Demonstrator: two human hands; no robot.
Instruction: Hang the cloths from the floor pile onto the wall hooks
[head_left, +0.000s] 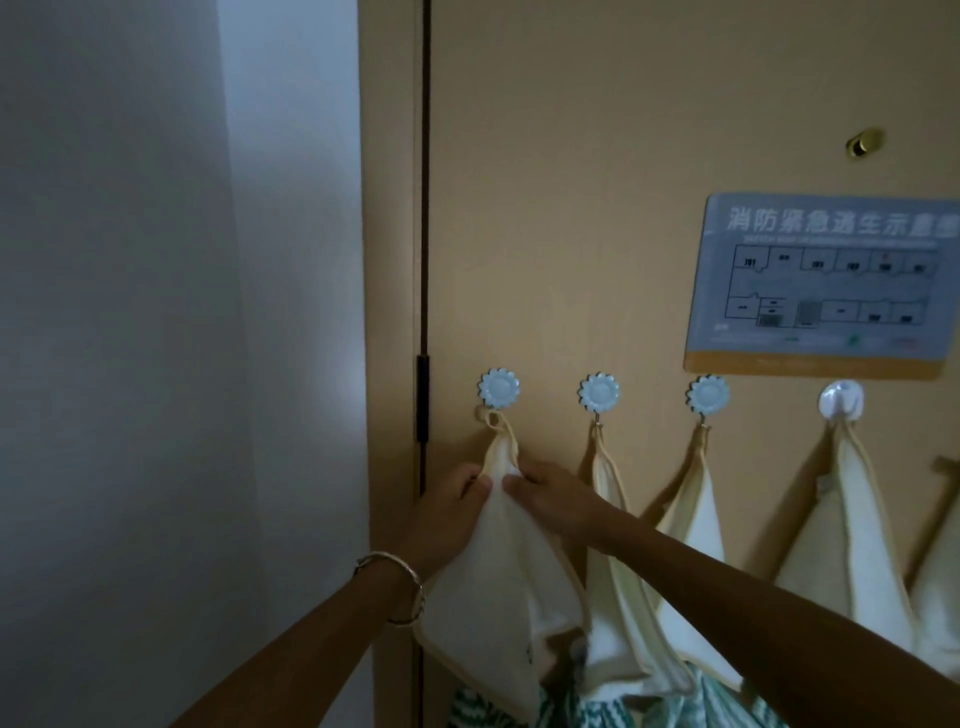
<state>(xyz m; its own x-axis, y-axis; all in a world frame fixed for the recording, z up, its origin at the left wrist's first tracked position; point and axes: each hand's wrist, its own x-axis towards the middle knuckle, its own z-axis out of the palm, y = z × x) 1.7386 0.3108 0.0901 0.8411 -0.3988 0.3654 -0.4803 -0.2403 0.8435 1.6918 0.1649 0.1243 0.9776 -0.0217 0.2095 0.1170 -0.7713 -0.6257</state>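
Hanging | left hand (457, 501) and right hand (553, 493) each pinch cloth (498, 582) below leftmost hook (498, 388) | seat loop (494, 418) fully, then release.

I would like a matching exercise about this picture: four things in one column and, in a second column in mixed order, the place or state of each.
Things:
1. bracelet
2. evacuation sign
3. leftmost cloth
4. plain round hook

Places or states:
A. on the door, above the row of hooks, at the right
B. pinched by the left hand and the right hand
C. around the left wrist
D. fourth in the row, with a cloth hanging from it

Pairs: 1-C, 2-A, 3-B, 4-D
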